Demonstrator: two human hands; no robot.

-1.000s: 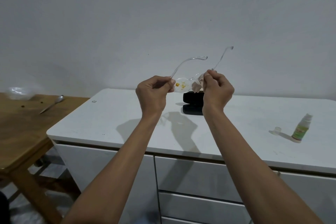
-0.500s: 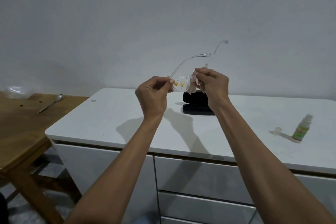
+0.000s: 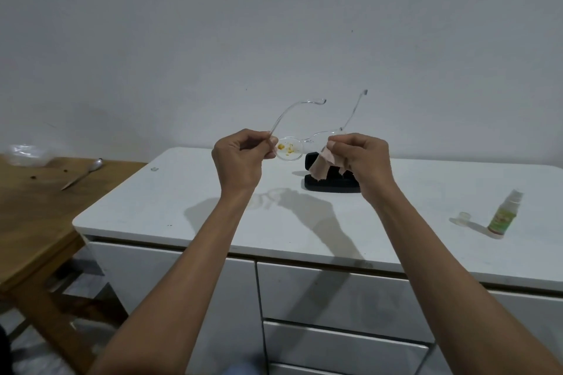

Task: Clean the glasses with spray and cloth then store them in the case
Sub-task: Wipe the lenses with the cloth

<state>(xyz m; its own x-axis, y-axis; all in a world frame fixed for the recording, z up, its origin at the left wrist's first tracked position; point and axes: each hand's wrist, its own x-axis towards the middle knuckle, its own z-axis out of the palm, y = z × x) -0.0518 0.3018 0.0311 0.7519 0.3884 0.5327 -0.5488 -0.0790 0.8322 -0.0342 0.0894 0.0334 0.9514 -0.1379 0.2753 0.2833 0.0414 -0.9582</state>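
Observation:
I hold clear-framed glasses (image 3: 291,149) up in front of me, temples pointing away toward the wall. Yellow smudges sit on the left lens. My left hand (image 3: 240,158) pinches the frame at the left hinge. My right hand (image 3: 362,158) grips a small pinkish cloth (image 3: 321,163) pressed around the right lens, which it hides. Behind my hands, a black glasses case (image 3: 330,183) lies open on the white cabinet top (image 3: 170,201). A small green-labelled spray bottle (image 3: 504,213) stands at the right with its clear cap (image 3: 464,216) beside it.
The cabinet has drawers (image 3: 335,295) below its front edge. A wooden table (image 3: 33,207) adjoins it on the left, with a spoon (image 3: 83,173) and a crumpled clear plastic bag (image 3: 27,154) on it. A plain white wall rises behind.
My right hand with the cloth has moved to the right along the frame and dropped a little; the cloth now hangs loose below the right lens. My left hand has kept its hold.

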